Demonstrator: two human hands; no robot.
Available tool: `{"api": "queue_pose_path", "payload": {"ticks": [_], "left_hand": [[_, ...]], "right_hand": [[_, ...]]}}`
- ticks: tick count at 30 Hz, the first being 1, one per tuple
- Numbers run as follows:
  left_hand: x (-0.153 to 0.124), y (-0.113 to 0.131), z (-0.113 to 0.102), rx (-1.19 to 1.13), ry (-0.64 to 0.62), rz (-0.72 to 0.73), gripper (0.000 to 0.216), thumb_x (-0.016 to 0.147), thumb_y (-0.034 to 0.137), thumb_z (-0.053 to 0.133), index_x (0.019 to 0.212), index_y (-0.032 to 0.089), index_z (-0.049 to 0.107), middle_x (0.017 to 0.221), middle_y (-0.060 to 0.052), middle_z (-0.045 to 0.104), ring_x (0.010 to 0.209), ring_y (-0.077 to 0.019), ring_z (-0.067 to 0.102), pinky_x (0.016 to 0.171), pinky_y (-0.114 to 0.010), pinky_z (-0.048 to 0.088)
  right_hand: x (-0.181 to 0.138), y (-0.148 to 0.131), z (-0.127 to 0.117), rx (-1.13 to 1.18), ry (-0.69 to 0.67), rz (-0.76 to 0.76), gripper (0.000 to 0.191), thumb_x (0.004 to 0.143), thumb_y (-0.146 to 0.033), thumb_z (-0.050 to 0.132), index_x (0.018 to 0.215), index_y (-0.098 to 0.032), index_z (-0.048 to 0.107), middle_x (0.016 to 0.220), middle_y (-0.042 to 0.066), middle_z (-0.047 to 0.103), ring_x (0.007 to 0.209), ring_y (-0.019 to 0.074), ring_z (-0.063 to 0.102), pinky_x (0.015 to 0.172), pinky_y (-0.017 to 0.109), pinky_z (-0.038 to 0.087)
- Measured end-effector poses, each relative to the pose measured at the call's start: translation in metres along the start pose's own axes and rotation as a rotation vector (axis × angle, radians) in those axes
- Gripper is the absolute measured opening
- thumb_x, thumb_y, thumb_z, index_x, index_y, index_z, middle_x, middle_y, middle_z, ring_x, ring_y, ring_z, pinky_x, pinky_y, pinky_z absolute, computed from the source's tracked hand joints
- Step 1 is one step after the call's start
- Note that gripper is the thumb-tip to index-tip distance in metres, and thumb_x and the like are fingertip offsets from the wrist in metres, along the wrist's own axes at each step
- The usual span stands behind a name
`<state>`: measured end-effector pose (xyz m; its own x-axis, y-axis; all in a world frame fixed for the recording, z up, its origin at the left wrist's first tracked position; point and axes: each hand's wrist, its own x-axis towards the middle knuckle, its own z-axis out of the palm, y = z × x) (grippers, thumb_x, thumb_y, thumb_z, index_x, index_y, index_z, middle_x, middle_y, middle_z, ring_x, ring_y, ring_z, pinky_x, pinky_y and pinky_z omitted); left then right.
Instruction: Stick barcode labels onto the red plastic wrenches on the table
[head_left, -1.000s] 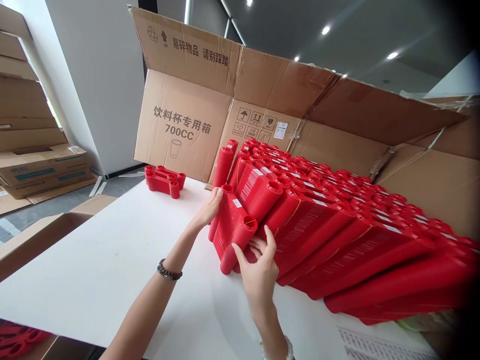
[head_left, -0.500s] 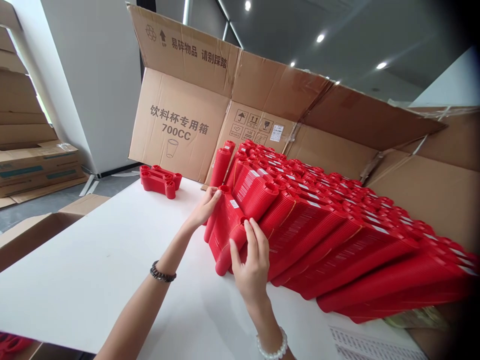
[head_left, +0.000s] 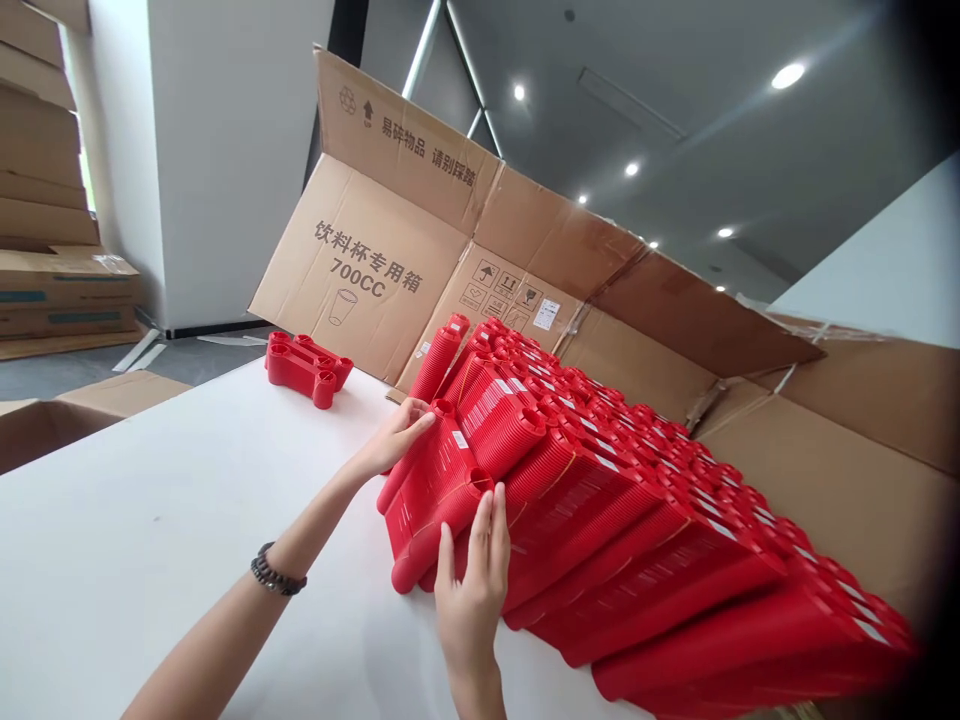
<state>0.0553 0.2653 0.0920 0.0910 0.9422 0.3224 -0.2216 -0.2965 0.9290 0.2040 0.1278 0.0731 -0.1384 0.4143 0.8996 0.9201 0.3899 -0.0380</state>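
Head view: left grip [head_left: 394,438] half-curled at far corner of red stack [head_left: 431,478], hold unclear; right grip [head_left: 472,585] loosely spread, touching the near tube [head_left: 435,530]; the stack leans between them, tube-cornered, white-labelled

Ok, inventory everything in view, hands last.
Smooth table: one, white, foreground
Tall ribbed plastic stacks: many, red, table's right side
Short plastic stack: one, red, table's far left
Printed cardboard sheet: one, brown, behind the stacks
Cardboard boxes: several, brown, left background
Floor: one, grey, beyond table
Wide pillar: one, pale grey, left background
Round ceiling lights: several, white, overhead
Beaded bracelet: one, dark, left wrist
Left hand: one, at front stack's far end
Right hand: one, at its near end
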Motion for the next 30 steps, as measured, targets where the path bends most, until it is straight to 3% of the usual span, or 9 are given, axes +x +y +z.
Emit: {"api": "queue_pose_path", "payload": {"ticks": [5,11,27,30], "left_hand": [[0.001,0.002,0.001,0.004,0.013,0.012,0.045,0.079,0.063,0.059,0.092,0.021,0.053,0.089,-0.002,0.06,0.087,-0.0177,0.055,0.079,-0.032,0.046],[-0.004,0.014,-0.007,0.027,-0.002,-0.024,0.046,0.079,0.062,0.059,0.096,0.02,0.053,0.092,-0.002,0.058,0.09,-0.0178,0.054,0.084,-0.033,0.044],[-0.006,0.023,-0.008,0.138,-0.01,-0.019,0.036,0.092,0.052,0.041,0.105,0.02,0.049,0.101,-0.004,0.056,0.098,-0.0189,0.054,0.091,-0.036,0.045],[-0.006,0.024,-0.007,0.169,0.021,0.057,0.033,0.093,0.048,0.041,0.113,0.022,0.047,0.105,-0.004,0.055,0.101,-0.0187,0.051,0.098,-0.037,0.042]], "right_hand": [[-0.027,0.004,0.0,0.035,0.0,0.055,0.072,0.094,-0.017,0.058,0.156,-0.017,0.022,0.153,0.02,0.035,0.135,0.0374,0.046,0.091,0.054,0.059],[-0.052,0.002,-0.002,0.104,-0.071,0.15,0.07,0.095,-0.02,0.056,0.156,-0.018,0.02,0.15,0.022,0.039,0.133,0.0374,0.048,0.088,0.055,0.06],[-0.065,-0.011,-0.009,0.262,-0.145,0.255,0.067,0.097,-0.018,0.053,0.156,-0.021,0.021,0.149,0.021,0.041,0.126,0.034,0.055,0.086,0.05,0.061],[-0.077,-0.016,-0.026,0.302,-0.089,0.267,0.062,0.096,-0.016,0.052,0.153,-0.024,0.028,0.138,0.017,0.052,0.113,0.0303,0.064,0.08,0.047,0.063]]}}
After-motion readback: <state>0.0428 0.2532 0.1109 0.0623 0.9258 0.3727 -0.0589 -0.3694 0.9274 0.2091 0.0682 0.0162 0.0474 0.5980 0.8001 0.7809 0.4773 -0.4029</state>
